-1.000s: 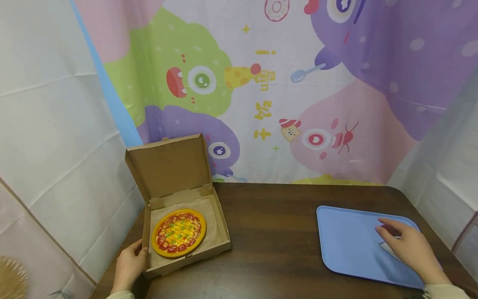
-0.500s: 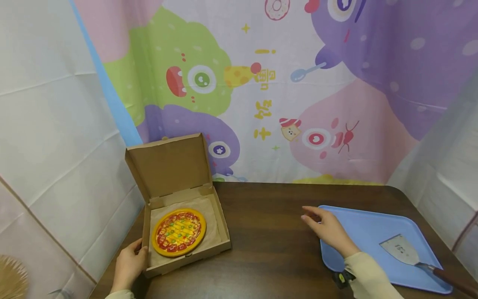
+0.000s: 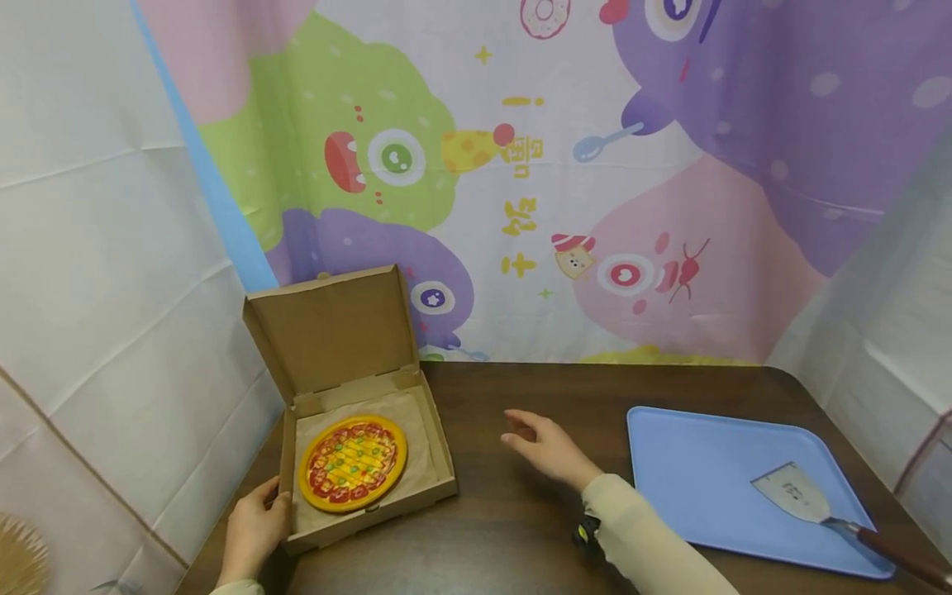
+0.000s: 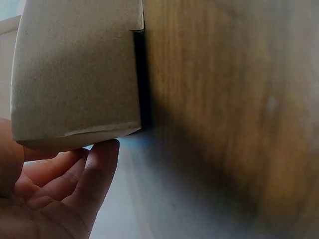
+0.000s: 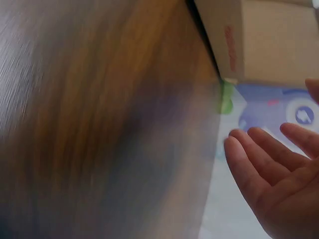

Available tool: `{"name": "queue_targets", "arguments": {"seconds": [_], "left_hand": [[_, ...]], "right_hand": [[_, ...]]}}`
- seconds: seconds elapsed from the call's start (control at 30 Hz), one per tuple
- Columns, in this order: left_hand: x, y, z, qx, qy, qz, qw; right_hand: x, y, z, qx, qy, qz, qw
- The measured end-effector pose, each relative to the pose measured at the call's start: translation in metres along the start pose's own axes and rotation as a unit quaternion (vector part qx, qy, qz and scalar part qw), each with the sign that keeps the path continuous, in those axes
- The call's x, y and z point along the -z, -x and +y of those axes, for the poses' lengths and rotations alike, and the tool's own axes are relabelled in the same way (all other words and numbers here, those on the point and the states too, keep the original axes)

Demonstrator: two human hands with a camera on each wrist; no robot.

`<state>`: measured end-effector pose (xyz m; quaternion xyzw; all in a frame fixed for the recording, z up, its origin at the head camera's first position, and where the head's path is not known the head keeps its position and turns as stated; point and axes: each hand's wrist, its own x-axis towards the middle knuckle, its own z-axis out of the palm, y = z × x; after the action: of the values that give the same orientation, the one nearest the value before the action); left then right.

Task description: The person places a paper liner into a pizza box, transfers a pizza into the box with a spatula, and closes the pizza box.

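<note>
A cardboard pizza box [image 3: 439, 442] stands with its lid raised on the left of the table. Inside it, on brown paper, lies a round toy pizza [image 3: 353, 463] with a yellow rim. My left hand [image 3: 255, 529] touches the box's outer left wall near the front corner; in the left wrist view its fingers [image 4: 97, 172] lie against that wall. Over the table between box and tray, my right hand [image 3: 550, 450] holds nothing. Its fingers [image 5: 259, 159] are extended and slightly spread in the right wrist view, with the box beyond them.
A blue tray [image 3: 692, 479] lies on the right of the dark wooden table [image 3: 521, 529]. On it rests a metal spatula [image 3: 794, 493], its dark handle reaching over the tray's right edge. A cartoon-print curtain [image 3: 476, 207] hangs behind the table.
My right hand has moved left from above the spatula, past the tray's left edge, toward the box. The spatula stays on the tray. My left hand keeps its place at the box.
</note>
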<state>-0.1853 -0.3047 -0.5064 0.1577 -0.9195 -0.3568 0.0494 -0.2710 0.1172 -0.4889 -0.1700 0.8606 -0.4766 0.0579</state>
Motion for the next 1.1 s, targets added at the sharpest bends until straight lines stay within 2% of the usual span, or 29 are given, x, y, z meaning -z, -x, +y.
{"name": "queue_targets", "arguments": {"seconds": [0.23,0.43,0.67,0.87,1.1], "left_hand": [[0.001,0.001,0.0,0.001,0.002,0.003,1.0],[0.001,0.003,0.0,-0.008,0.001,0.01,0.9999],[0.003,0.004,0.004,-0.012,0.0,0.012,0.9999],[0.002,0.004,0.004,-0.009,-0.001,0.007,0.9999],[0.002,0.003,0.002,-0.011,-0.003,0.007,0.9999]], "right_hand": [[-0.032,-0.011,-0.008,0.013,-0.012,-0.054,0.9984],[-0.054,-0.019,-0.015,0.023,-0.019,-0.063,0.9976],[-0.075,-0.024,-0.021,0.039,-0.016,-0.052,0.9978],[-0.092,-0.026,-0.024,0.041,0.006,-0.025,0.9988],[-0.1,-0.025,-0.029,0.055,0.026,0.006,0.9981]]}}
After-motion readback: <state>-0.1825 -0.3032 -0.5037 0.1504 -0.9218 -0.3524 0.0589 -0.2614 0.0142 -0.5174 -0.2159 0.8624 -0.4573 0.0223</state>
